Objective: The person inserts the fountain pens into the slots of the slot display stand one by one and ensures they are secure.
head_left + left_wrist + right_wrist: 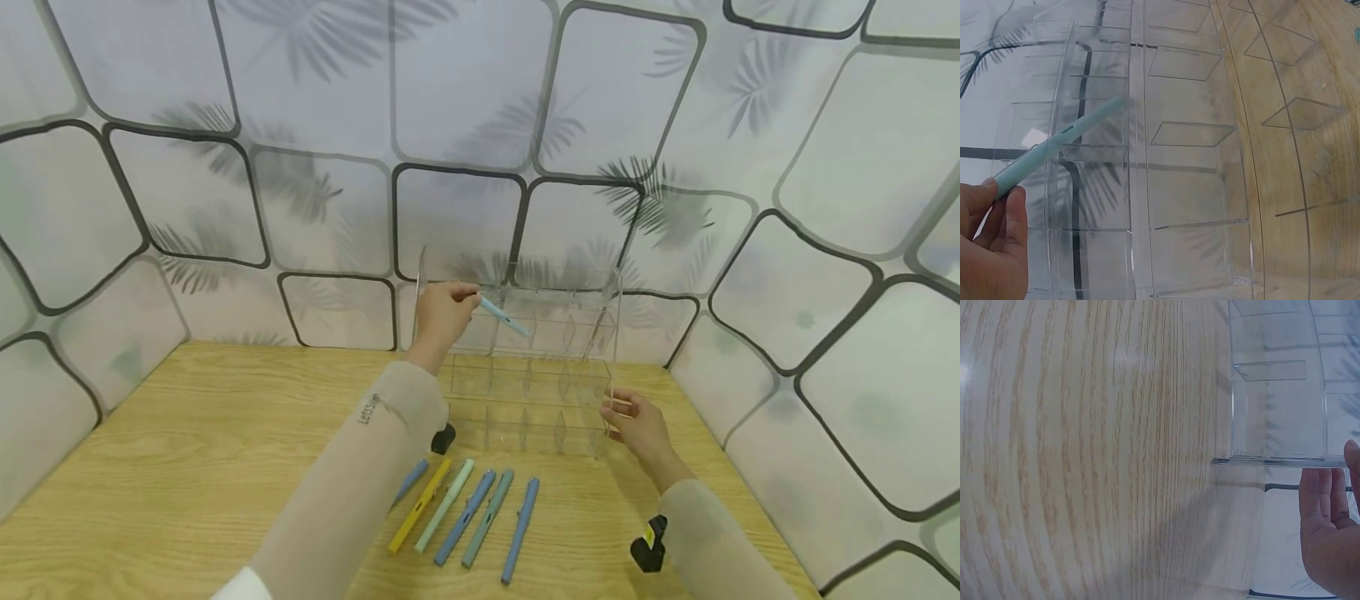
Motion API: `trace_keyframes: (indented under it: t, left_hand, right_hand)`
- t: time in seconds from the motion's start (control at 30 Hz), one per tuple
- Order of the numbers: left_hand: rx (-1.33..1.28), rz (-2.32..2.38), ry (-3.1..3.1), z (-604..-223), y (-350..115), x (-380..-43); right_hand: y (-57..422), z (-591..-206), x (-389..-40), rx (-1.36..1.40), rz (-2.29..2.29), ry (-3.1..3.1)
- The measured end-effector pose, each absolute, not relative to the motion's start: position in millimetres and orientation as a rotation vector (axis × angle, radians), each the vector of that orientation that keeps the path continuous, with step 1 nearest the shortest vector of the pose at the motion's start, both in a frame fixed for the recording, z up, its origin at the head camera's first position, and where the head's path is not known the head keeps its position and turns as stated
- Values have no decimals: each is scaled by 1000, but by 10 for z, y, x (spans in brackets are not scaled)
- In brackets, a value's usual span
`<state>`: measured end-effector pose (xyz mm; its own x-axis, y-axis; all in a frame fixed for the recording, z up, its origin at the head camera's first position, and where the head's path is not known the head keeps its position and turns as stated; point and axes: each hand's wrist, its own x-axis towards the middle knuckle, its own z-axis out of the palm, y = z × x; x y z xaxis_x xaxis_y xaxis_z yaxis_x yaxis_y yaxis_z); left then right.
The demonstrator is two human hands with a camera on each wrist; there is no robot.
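- The light blue pen [504, 316] is up off the table [225, 417], pinched near one end between the thumb and fingers of the left hand [442, 312].
- From that hand its long axis runs right and down in the head view, with the free end farthest from the fingers and pointing across the upper tiers of the clear rack [524, 421].
- The slant of the pen against those tiers looks like the relation that counts most: the tiers run left to right, while the pen crosses them at an angle. In the left wrist view the free end reaches toward the clear dividers [1192, 133]; whether it touches anything there, I cannot tell.
- The left hand is the nearer one to the upper tiers; the right hand [641, 425] is well apart from the pen, low at the rack's right end.
- The right hand holds the edge of the right side wall [617, 333], fingers fairly straight along the outside, thumb on the other face; how firmly, the pictures do not show.
- Six more pens [445, 506] lie side by side on the table in front of the rack, their long axes leading away from the person; the left sleeve [330, 492] partly hides the leftmost one.
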<state>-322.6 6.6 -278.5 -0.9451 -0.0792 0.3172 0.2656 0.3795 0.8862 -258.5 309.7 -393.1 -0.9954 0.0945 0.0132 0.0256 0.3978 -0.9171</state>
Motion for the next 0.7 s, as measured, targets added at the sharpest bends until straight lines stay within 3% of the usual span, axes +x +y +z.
trace_keyframes:
  t: [0.7]
  left_hand:
    - [-244,-1479,-2399,-2788,61,-3216]
  right_hand:
    - [3104,-3931,-2569,-106,1683,-2576]
